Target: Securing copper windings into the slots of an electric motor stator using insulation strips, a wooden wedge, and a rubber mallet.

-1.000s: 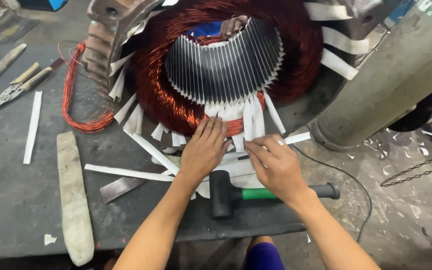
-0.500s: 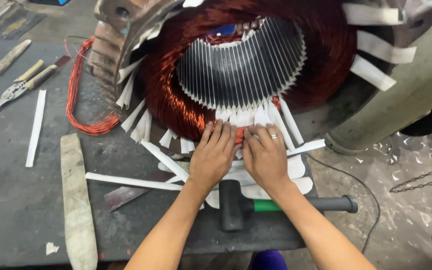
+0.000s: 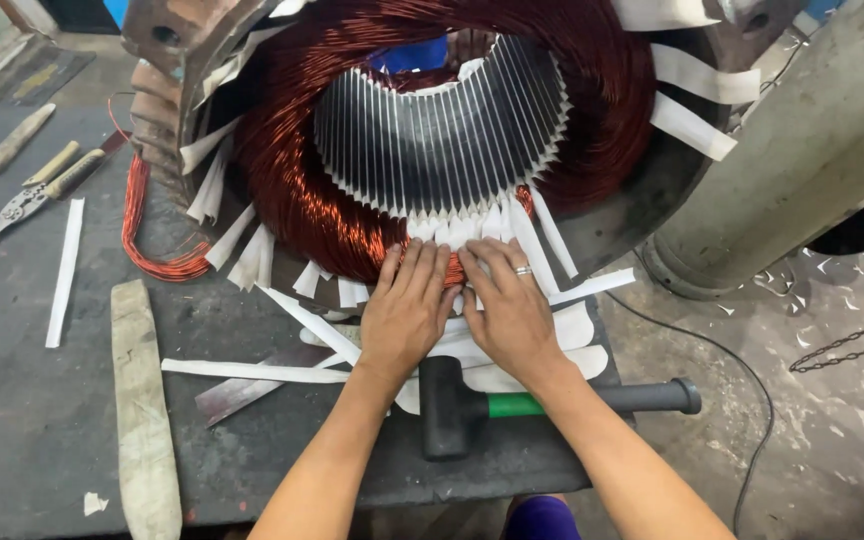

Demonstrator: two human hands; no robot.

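- Head view: left hand (image 3: 407, 315) and right hand (image 3: 512, 305) lie flat, fingers together, gripping nothing, pressing the copper winding (image 3: 352, 225) at the lower rim of the stator core (image 3: 442, 140).
- Step in hand, as judged: seating coil turns between white insulation strips (image 3: 252, 255).
- Next move calls for even downward pressure; rubber mallet (image 3: 452, 405) lies just beside the wrists on the workbench (image 3: 32, 420).

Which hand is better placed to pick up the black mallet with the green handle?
The right hand, probably. The black rubber mallet with green handle lies beneath the right forearm, handle pointing right. The left hand presses the copper winding further left.
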